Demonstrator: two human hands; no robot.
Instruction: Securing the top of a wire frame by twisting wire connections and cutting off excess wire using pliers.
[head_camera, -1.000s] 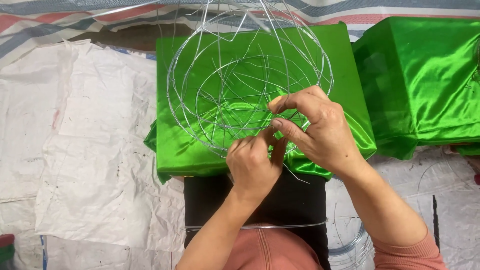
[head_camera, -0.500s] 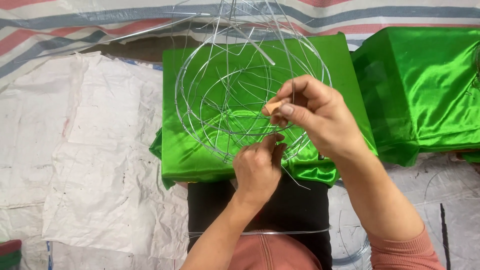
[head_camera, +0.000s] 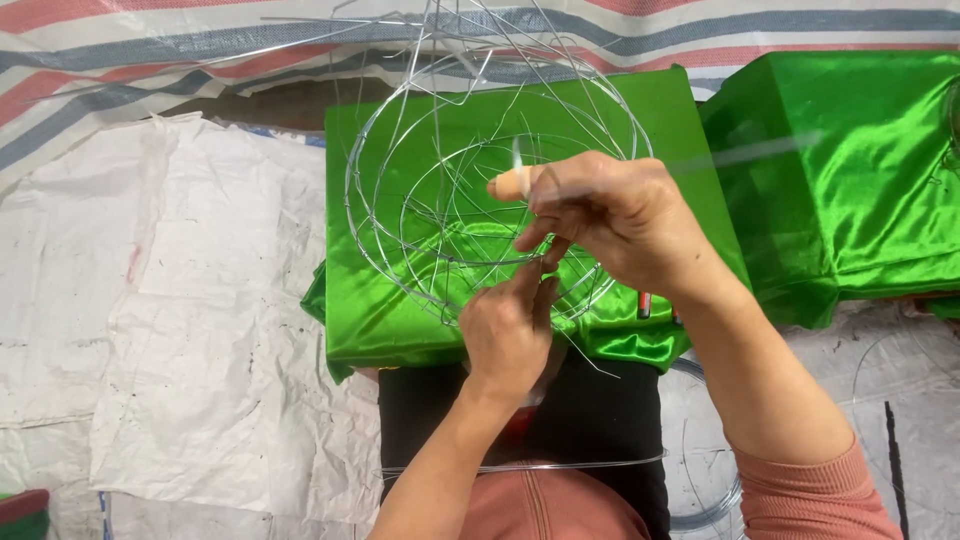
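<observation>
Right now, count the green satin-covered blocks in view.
2: one green block under the wire frame the hands work on, another green block at right. More may lie off-frame.

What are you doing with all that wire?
A person is working on a round wire frame that sits over a block covered in shiny green cloth. The left hand pinches the frame at its near edge. The right hand is raised just above it, pulling a thin wire; its fingertip has a tan covering. White sacking covers the floor.
</observation>
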